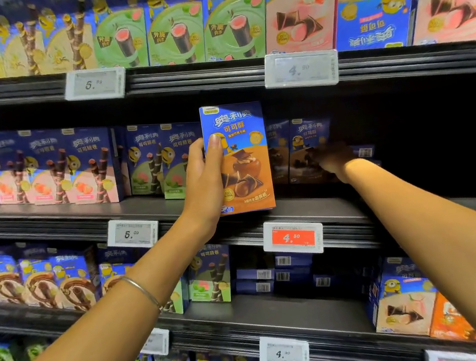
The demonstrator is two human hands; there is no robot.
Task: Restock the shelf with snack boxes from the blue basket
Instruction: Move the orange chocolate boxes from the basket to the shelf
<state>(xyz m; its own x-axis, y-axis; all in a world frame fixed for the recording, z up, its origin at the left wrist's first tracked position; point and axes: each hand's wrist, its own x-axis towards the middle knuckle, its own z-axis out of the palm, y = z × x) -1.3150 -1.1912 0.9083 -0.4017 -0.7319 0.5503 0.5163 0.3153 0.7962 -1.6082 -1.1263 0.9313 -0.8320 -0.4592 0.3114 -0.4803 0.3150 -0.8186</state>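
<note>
Two hands (203, 184) (334, 160), one held box (242, 162)

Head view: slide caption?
Left hand holds chocolate snack box at middle shelf; right hand reaches into its shadowed back.

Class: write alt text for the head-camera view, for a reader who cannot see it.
A person's left hand holds an upright blue-and-brown snack box at the front edge of the middle shelf, above a red price tag. The right hand reaches deeper into the shadowed shelf by matching boxes; its grip is too dark to make out.
</note>
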